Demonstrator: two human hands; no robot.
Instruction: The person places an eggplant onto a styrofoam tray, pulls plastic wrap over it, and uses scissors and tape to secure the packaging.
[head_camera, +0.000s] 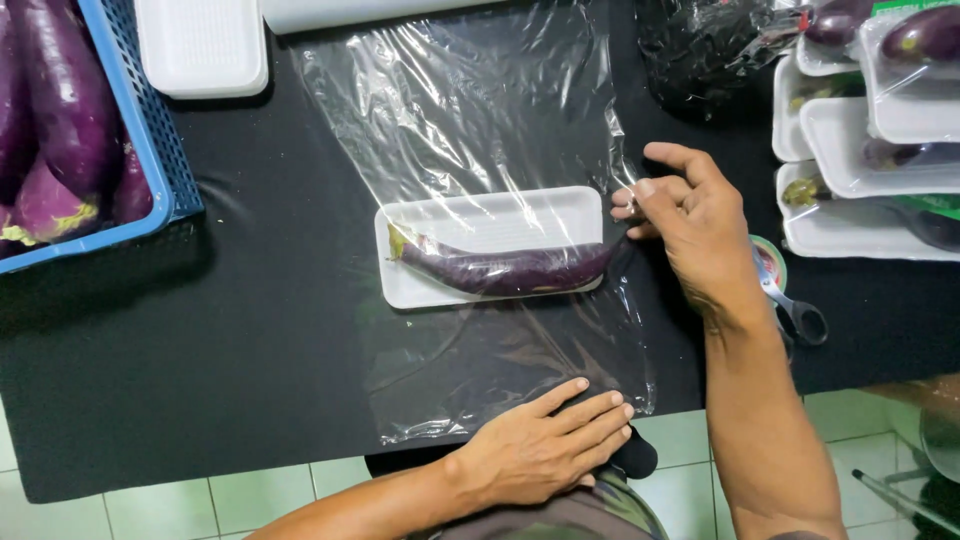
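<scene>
Looking straight down on a black work surface (250, 340), and dead centre sits a white foam tray (490, 222) with one long purple eggplant (505, 270) lying lengthwise in it, green stem toward nine o'clock, tip toward three. Tray and eggplant rest on a wide sheet of clear cling film (470, 110) that runs from twelve o'clock, where a white roll (350, 12) crosses the top edge, down to six o'clock at the near edge of the surface.

Right hand (695, 225) at three o'clock of the tray, just beside its end: fingers curled, thumb and fingertips pinched on the film's edge right by the eggplant's tip. Left hand (545, 445) at six o'clock, flat and spread, palm down, pressing the film's near edge against the surface, gripping nothing.

Around the table now. At ten o'clock, a blue plastic crate (150, 130) packed with more purple eggplants (60, 90). At eleven, an empty white foam tray (200, 45). At one to two o'clock, a dark plastic bag (700, 50), and beyond it a stack of wrapped trays (870, 150) with eggplants already in them. At three o'clock, behind the right wrist, a tape roll (772, 258) and scissors (795, 310) with dark handles lie close together.

Below the surface's front edge, pale green floor tiles (200, 500) show along the bottom.
</scene>
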